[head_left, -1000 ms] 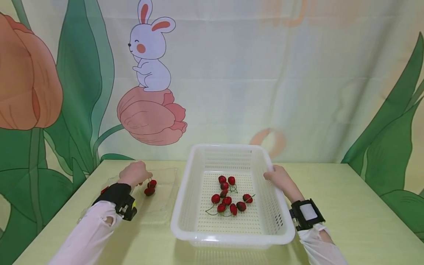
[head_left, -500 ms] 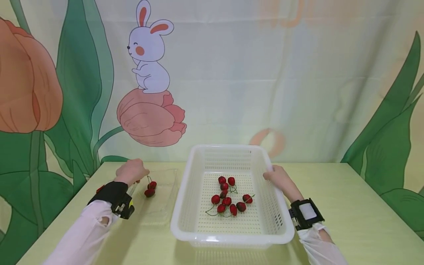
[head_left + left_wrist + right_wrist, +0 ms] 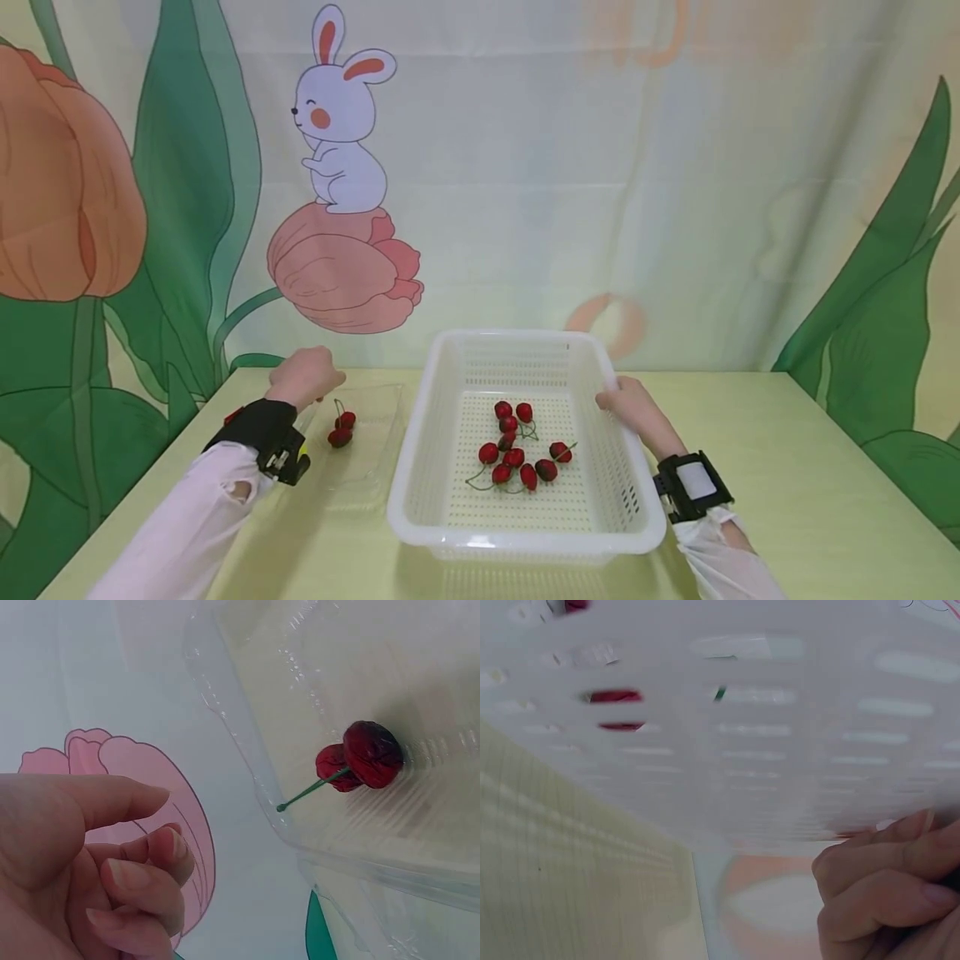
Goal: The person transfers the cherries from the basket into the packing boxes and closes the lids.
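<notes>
My left hand [image 3: 306, 375] hovers over the back left part of a clear plastic tray [image 3: 381, 454]. In the left wrist view its fingers are loosely bent, thumb and forefinger apart, with nothing between them. Two dark red cherries [image 3: 373, 754] lie in the tray just beyond the fingertips, one with a green stem. On the right, my right hand [image 3: 636, 407] grips the right rim of a white plastic basket [image 3: 525, 540]. Several red cherries [image 3: 513, 457], some with stems, lie on the basket's slotted floor. The right wrist view shows curled fingers [image 3: 877, 900] against the basket's outer wall.
The basket stands close to the right side of the tray, its front tilted up a little off the pale yellow table [image 3: 810, 483]. Behind the table's back edge hangs a curtain [image 3: 720, 208] printed with a rabbit and tulips.
My left hand has let go of the two cherries, which stay in the tray, and has risen slightly above them. My right hand and the basket have not moved.
</notes>
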